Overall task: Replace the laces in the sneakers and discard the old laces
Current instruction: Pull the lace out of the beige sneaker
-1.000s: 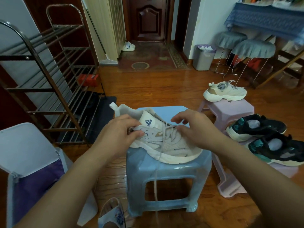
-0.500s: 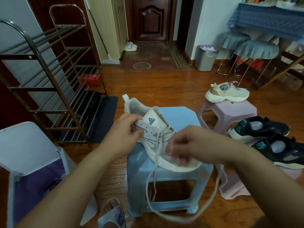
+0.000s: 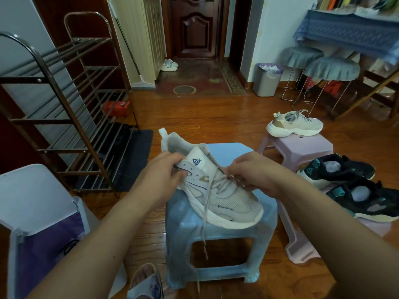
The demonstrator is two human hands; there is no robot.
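Left hand (image 3: 166, 171) with fingers curled, gripping the near side of the cream sneaker (image 3: 216, 190) by its collar. Resting tilted on the blue stool (image 3: 218, 231), old lace (image 3: 204, 219) dangling over the front. Right hand (image 3: 253, 173) pinching the lace at the eyelets.

Pretty dim indoor light, soft and kinda bluish, no hard shadows anywhere. The wood floor (image 3: 216, 117) picks up a pale sheen in the far middle. Wide-angle lens bends the shoe rack (image 3: 64, 108) on the left and stretches the forearms at the near edge. Corners look soft, far right a bit smeared.
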